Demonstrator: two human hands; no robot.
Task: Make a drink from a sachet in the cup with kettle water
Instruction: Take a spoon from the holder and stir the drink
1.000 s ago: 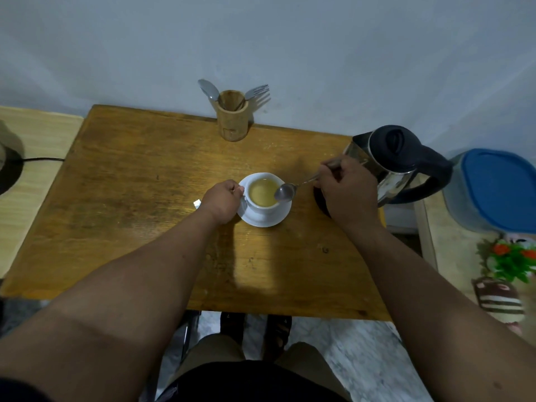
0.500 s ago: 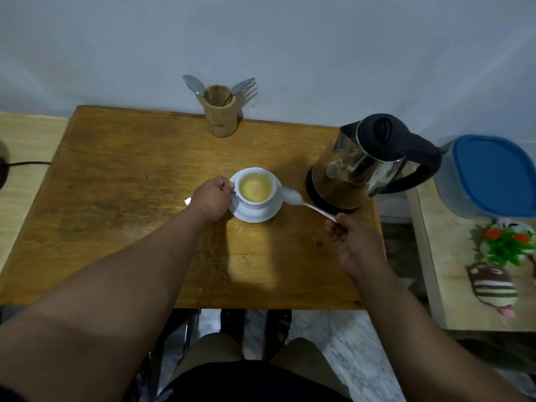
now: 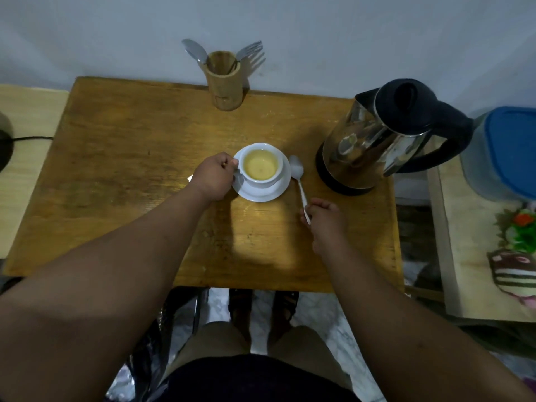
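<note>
A white cup [image 3: 262, 179] full of pale yellow drink stands on a white saucer [image 3: 280, 188] in the middle of the wooden table [image 3: 121, 169]. My left hand [image 3: 213, 177] grips the cup's handle on its left side. My right hand [image 3: 324, 217] pinches the end of a metal spoon [image 3: 298, 178], whose bowl lies beside the saucer's right rim, on or just above the table. The steel kettle [image 3: 374, 143] with a black lid and handle stands at the table's right. A scrap of silvery sachet [image 3: 190, 178] peeks out behind my left hand.
A wooden holder [image 3: 224, 79] with a spoon and a fork stands at the table's back edge. A blue-lidded container [image 3: 504, 152] and a small ornament [image 3: 516, 256] sit on a side shelf to the right. A black cable [image 3: 32, 138] runs at the left.
My right hand drew the spoon away from the cup, swung back toward me, and lowered it beside the saucer. My left hand stayed on the cup handle.
</note>
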